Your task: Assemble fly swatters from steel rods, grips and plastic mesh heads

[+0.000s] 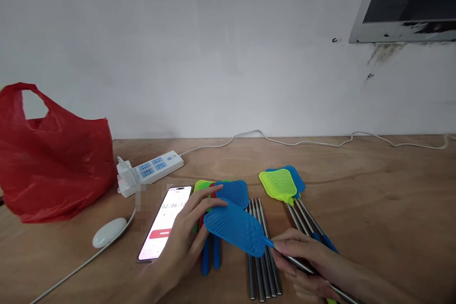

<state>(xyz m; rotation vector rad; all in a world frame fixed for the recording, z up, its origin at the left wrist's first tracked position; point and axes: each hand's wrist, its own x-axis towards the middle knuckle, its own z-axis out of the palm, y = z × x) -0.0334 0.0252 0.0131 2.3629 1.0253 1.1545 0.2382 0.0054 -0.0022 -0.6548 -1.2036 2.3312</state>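
A blue fly swatter head (237, 228) with a perforated face is held at an angle above the table. My left hand (187, 232) grips its left edge, index finger on top and thumb at the side. My right hand (308, 256) is closed around the head's narrow blue neck and a metal rod (301, 264), which meet at its fingertips. Behind the held head lie stacked blue, green and red swatter heads (235, 191), with blue handles (205, 256) below. Several metal rods (261, 275) lie side by side between my hands.
Swatters with yellow-green (278, 183) and blue heads on metal rods lie right. A phone (171, 218) showing a timer lies left, near a white power strip (156, 171), a white oval device (109, 232) and a red plastic bag (57, 166). A cable (295, 144) runs along the wall.
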